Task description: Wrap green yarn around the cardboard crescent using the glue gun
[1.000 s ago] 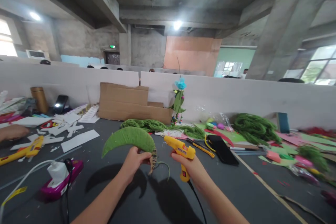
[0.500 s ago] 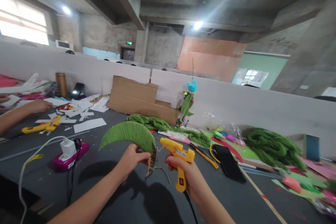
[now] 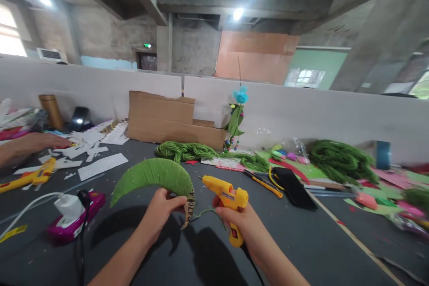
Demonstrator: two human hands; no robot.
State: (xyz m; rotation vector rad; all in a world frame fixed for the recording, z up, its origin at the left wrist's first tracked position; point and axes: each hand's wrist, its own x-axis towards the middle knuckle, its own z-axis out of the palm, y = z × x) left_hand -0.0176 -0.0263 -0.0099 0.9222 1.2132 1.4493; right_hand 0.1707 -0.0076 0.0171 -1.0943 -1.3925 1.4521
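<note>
My left hand [image 3: 164, 211] grips a cardboard crescent [image 3: 153, 174] near its lower right end. Green yarn is wrapped round most of the crescent, while the tip by my fingers shows bare printed cardboard. From that tip a loose strand of green yarn [image 3: 208, 211] runs to my right hand [image 3: 239, 219]. That hand is closed round a yellow hot glue gun [image 3: 228, 193], whose nozzle points left toward the crescent's right edge, a small gap apart. The gun's black cord trails down from its handle.
A purple power strip [image 3: 78, 219] with a white plug sits at left. Another person's hand [image 3: 36, 145] is among white paper scraps [image 3: 90, 138], near a second yellow glue gun [image 3: 30, 178]. Behind are cardboard [image 3: 161, 120], yarn skeins [image 3: 338, 158], a black phone-like slab [image 3: 295, 187] and a blue flower [image 3: 240, 94].
The view has turned slightly right. The loose yarn strand, lying below the crescent's tip before, now stretches across to my right hand. The glue gun stays in my grip.
</note>
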